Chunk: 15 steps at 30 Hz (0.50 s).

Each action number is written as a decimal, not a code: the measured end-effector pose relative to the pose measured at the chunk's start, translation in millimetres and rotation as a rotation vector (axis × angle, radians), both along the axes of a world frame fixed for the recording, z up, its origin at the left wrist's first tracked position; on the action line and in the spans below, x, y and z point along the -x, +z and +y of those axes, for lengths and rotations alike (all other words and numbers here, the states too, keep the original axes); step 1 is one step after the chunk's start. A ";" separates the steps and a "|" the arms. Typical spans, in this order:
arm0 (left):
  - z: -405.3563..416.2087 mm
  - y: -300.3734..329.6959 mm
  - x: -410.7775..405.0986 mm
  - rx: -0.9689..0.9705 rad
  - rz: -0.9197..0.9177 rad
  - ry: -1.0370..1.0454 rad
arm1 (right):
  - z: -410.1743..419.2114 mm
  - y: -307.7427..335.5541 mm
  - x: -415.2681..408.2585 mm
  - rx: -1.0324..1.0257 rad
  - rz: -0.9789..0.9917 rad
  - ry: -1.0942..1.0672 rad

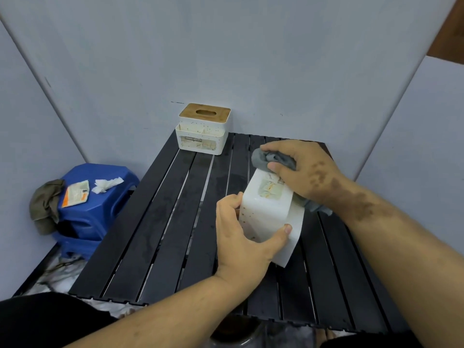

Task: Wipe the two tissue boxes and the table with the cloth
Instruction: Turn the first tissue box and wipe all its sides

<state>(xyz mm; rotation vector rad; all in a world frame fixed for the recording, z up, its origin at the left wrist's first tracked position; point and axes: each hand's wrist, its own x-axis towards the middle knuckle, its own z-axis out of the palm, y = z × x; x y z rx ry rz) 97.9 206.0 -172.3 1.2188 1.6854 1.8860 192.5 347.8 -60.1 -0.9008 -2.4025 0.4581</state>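
A white plastic tissue box (270, 209) with small gold dots and a pale printed label is tipped on its side above the black slatted table (160, 222), held off its base so that the labelled face looks up and toward the camera. The left hand (244, 237) grips it from the near left: the thumb (282, 234) is hooked across the lower front face, while the fingers (229, 200) curl round the left edge, their tips hidden behind the box. The right hand (305, 172) comes in from the right and bunches a grey cloth (273, 159) against the upper far end of the box; its fingers are curled over the cloth, the thumb tip pressing it down just above the label, and a tail of the cloth hangs out under the wrist at the box's right side.

The second white tissue box with a wooden slotted lid (204, 129) stands upright at the far edge of the table against the grey wall, well apart from both hands.

To the left, beside the table, a blue plastic stool (100, 209) carries a crumpled white tissue (106, 184), a flat orange-and-white packet (75, 193) and an olive rag (45, 204) draped over its left edge.
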 end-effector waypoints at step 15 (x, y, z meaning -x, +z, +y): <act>-0.5 0.9 0.2 0.007 0.017 -0.008 | -34.8 11.6 -22.0 0.139 -0.036 0.289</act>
